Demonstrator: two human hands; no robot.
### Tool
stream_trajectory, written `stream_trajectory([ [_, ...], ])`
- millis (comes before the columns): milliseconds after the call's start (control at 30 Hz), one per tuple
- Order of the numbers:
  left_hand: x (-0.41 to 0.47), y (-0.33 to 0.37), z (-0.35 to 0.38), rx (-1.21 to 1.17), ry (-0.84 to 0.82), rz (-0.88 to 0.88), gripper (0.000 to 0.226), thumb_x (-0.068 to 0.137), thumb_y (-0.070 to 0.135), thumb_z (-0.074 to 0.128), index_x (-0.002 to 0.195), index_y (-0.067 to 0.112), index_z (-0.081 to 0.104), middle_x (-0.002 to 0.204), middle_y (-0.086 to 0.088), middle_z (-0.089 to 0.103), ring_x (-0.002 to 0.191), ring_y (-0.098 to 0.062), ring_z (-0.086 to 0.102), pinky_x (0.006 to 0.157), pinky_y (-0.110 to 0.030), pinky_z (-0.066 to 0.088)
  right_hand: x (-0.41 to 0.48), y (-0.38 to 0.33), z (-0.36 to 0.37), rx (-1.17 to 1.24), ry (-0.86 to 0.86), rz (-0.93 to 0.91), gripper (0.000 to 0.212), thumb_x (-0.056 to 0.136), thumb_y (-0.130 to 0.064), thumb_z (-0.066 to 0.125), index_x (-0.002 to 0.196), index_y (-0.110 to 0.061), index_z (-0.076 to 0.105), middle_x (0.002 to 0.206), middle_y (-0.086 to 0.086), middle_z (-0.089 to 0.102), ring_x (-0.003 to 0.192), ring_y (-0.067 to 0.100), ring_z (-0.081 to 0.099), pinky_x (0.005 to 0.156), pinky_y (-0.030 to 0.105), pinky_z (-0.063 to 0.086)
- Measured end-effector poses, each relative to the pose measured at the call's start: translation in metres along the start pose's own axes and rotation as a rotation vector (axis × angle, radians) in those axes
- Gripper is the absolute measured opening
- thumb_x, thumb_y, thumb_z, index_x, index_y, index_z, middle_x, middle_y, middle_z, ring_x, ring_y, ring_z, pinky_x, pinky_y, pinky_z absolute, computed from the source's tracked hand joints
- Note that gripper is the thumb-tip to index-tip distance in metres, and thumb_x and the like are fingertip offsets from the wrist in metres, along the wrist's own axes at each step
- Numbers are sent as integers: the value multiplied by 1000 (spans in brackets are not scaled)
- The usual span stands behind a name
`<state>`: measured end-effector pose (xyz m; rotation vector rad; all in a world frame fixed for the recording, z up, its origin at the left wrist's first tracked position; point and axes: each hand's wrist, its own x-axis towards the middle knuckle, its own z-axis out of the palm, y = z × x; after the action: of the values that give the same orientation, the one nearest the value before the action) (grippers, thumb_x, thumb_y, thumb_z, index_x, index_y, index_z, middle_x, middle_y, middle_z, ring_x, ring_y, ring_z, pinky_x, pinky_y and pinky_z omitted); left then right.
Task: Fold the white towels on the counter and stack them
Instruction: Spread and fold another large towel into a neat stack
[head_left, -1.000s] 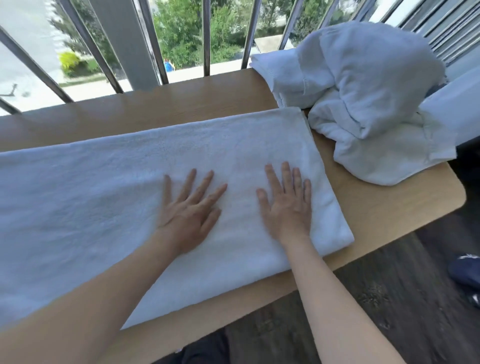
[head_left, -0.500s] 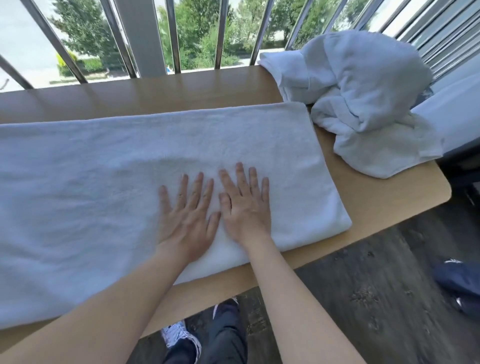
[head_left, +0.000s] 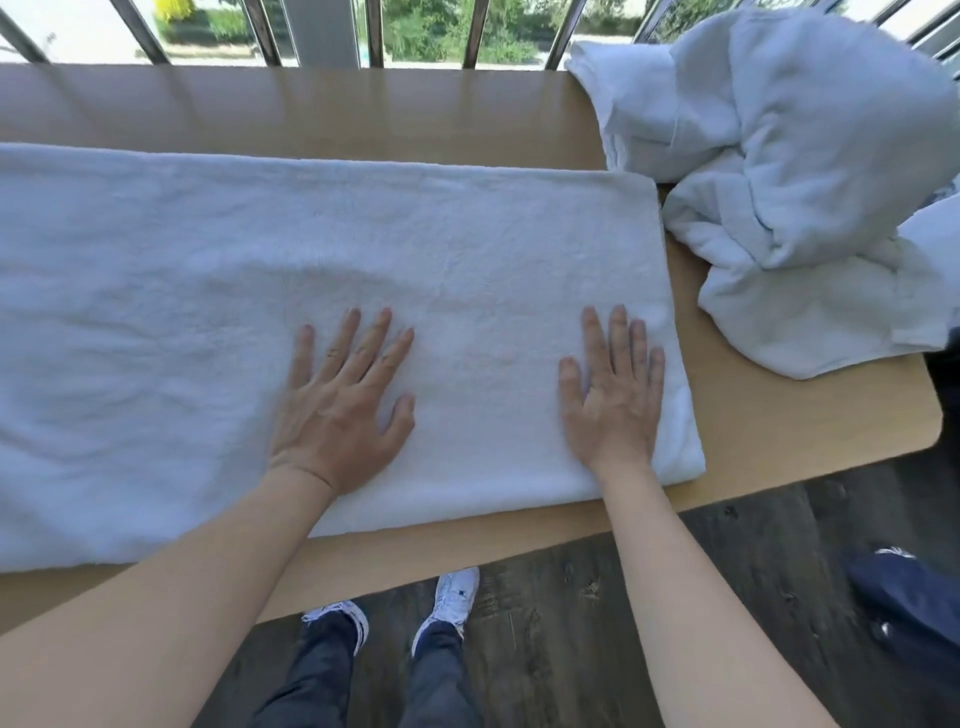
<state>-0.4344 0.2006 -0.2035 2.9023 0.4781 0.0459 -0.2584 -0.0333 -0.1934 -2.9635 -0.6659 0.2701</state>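
**Both palms flat on the spread towel**

The left hand (head_left: 340, 410) lies palm-down on the white towel (head_left: 208, 312), fingers straight and fanned apart, thumb out to the side; it grasps nothing. The right hand (head_left: 615, 387) also lies flat with fingers straight and close together, near the towel's right end, its little finger just inside the edge. Neither hand curls round the cloth; both only press on it, well apart from each other.

The towel lies lengthwise along the wooden counter (head_left: 779, 441), its left part running out of view and its near edge close to the counter's front lip. No container shows.

At the counter's far right sits a rumpled heap of white towels (head_left: 789, 171), just beside the flat towel's far right corner. Metal railing bars (head_left: 472, 31) stand behind the counter. Below are white sneakers (head_left: 457, 597) on a dark floor, and a dark blue object (head_left: 909, 597) at the right.
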Motion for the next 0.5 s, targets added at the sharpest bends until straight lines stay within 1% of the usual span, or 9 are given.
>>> stream_trajectory([
  [100,-1,0,-1,3,3,-13,67,95,46,33,157,25,27,165,0,22,154,-24,13,123,-55,5,5,22,-6,42,4,59,61,100,-57,14,158,-41,-1,167,-6,-6,153,16,-7,124,46,1],
  [133,-1,1,-2,2,4,-16,67,95,46,33,157,25,27,165,0,22,153,-23,13,123,-55,5,6,26,-8,57,-2,84,62,100,-56,14,158,-39,1,167,-5,-5,154,18,-5,124,47,3],
  [200,1,2,-2,-2,8,-22,67,94,46,33,157,25,28,165,1,23,153,-23,14,123,-55,6,7,29,-11,28,-11,134,63,101,-54,14,159,-36,-1,168,-3,-7,154,20,-5,123,49,1],
  [267,0,2,-2,8,8,-35,67,93,45,33,157,25,28,164,1,24,153,-23,16,123,-55,7,4,11,-12,32,33,156,63,102,-50,20,160,-29,2,168,1,-5,154,22,-7,122,52,-3],
  [300,0,2,-2,15,8,-37,67,93,45,33,157,26,28,164,1,24,153,-23,16,123,-55,7,1,-6,-11,76,65,122,64,103,-48,23,160,-27,5,168,3,-3,154,23,-7,122,53,-3],
  [333,0,2,-2,21,8,-37,67,93,44,34,157,26,28,164,1,24,153,-23,16,123,-55,7,-5,-28,-8,132,82,41,64,103,-48,25,160,-26,7,168,3,-2,154,23,-7,122,53,-3],
  [400,0,2,-2,18,17,-39,68,92,43,35,157,26,28,164,2,23,153,-22,16,123,-55,8,-23,-76,6,184,68,-191,61,103,-48,27,159,-27,15,168,3,3,154,24,-4,123,54,0],
  [433,1,2,-2,12,26,-40,68,92,43,35,157,25,28,164,3,23,153,-21,16,123,-55,8,-32,-93,13,164,55,-269,60,103,-48,29,159,-28,18,168,3,5,154,26,-2,123,55,3],
  [500,0,2,-2,-1,35,-46,68,92,42,37,157,25,27,164,4,22,153,-20,16,123,-54,8,-38,-104,20,103,24,-304,61,103,-50,30,159,-31,18,168,3,5,154,27,-1,122,56,6],
])
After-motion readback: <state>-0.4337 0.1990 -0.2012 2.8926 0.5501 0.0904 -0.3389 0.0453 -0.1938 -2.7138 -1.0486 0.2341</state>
